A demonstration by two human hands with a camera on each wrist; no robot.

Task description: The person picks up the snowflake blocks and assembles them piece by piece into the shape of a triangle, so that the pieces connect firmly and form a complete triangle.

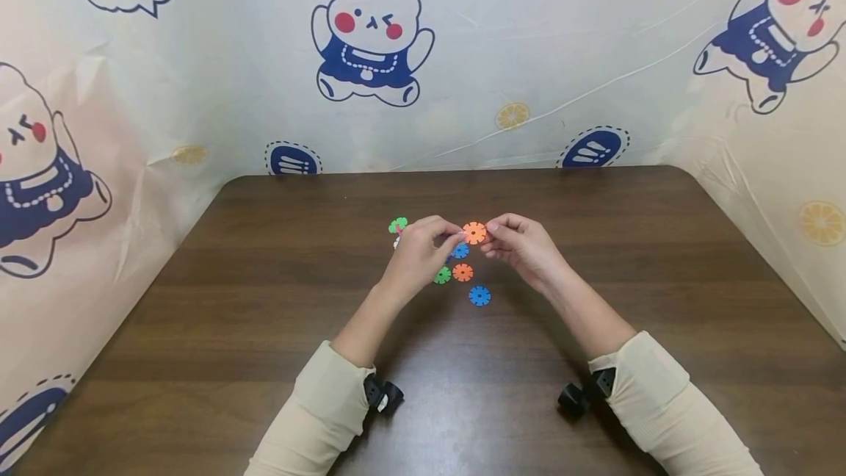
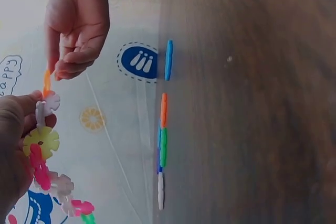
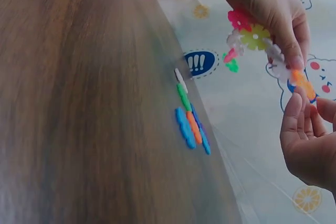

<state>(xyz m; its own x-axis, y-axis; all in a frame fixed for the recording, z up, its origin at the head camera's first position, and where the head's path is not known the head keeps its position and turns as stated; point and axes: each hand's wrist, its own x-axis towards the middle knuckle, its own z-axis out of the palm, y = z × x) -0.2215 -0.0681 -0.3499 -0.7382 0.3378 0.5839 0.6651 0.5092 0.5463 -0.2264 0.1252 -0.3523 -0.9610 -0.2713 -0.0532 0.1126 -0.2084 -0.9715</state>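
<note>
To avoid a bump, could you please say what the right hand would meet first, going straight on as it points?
The raised orange disc at its fingers, then the left hand; depth makes actual contact hard to judge.

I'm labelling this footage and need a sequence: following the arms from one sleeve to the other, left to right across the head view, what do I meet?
Left sleeve → left hand → held orange disc → right hand → right sleeve.

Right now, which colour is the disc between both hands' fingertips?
Orange; the head view shows the disc best.
</note>
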